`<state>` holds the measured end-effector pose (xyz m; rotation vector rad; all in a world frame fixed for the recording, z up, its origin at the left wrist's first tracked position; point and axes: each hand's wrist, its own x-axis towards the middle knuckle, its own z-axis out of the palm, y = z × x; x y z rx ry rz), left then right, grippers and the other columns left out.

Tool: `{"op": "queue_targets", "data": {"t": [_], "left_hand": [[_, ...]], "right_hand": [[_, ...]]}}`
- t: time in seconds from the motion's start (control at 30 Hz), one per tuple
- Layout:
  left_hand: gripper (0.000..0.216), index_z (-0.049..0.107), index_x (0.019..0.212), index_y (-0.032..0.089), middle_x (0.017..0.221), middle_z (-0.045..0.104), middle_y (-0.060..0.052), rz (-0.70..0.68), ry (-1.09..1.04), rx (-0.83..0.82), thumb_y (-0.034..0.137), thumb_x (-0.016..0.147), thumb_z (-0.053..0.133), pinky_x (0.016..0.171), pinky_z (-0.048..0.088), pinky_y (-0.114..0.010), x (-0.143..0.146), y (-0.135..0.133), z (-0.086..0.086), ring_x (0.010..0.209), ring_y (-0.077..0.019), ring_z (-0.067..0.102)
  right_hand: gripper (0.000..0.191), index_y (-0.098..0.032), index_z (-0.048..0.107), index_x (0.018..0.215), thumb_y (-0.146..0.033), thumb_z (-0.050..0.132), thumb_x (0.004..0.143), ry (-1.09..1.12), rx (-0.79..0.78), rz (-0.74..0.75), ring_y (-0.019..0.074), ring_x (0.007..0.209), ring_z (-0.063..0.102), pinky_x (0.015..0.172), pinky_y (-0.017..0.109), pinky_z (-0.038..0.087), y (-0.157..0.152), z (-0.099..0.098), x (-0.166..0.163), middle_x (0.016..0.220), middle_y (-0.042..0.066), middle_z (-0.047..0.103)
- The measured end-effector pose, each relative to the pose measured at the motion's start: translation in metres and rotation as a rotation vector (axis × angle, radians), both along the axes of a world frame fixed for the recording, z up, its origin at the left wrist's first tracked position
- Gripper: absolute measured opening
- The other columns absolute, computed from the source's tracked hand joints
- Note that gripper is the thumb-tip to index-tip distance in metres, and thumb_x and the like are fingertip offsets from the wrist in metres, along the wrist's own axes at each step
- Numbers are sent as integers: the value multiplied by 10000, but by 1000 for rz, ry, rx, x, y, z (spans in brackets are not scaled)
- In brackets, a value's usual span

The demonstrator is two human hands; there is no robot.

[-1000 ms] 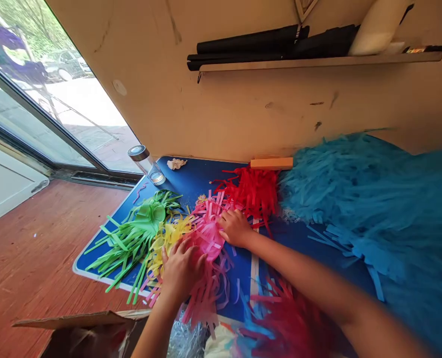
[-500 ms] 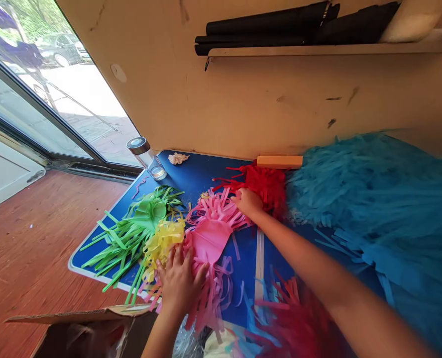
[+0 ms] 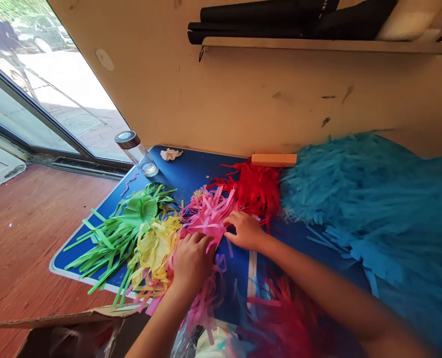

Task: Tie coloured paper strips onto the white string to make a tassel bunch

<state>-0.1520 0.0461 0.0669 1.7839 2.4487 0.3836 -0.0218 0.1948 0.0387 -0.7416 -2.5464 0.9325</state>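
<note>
A pink fringed tissue-paper tassel point(image 3: 210, 229) lies on the blue table, its strips fanned at both ends around a plain middle. My left hand point(image 3: 194, 261) rests on its near left part with the fingers curled over the paper. On the other side, my right hand point(image 3: 245, 230) takes the right edge of the plain middle between thumb and fingers. Left of my left hand lies a yellow fringed tassel point(image 3: 159, 243), and beyond it a green one point(image 3: 131, 223). Red fringed paper point(image 3: 260, 189) sits behind my right hand.
A large heap of blue fringed paper point(image 3: 355, 189) covers the table's right side. A clear bottle point(image 3: 144, 159) and crumpled tissue point(image 3: 170, 154) stand near the back left. An orange block point(image 3: 274, 159) is by the wall. An opened cardboard box point(image 3: 75, 320) is below the blue table point(image 3: 196, 166).
My right hand has come back from the far strips to the pink tassel's middle. My left hand has shifted right and its spread fingers have curled, bunching the paper. The view has moved slightly.
</note>
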Motion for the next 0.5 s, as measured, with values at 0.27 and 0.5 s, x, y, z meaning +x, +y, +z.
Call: {"op": "queue_targets", "data": {"t": [0.27,0.5], "left_hand": [[241,702,1080,223,1046,709,-70,12,-14,-92,334,921,559,817,476,-321,-4,37,4,952,-221,663],[245,658,1054,207,993,690,-60,59,-6,-130,381,902,576,760,463,-290,4,46,1,923,-213,659]], "right_hand": [[195,-152,749,790,-276,611,851,89,-318,-96,147,685,624,613,232,439,22,-11,-15,755,23,718],[241,-146,687,665,-344,632,792,190,-455,-196,119,579,535,561,224,381,17,-13,-16,616,-7,641]]}}
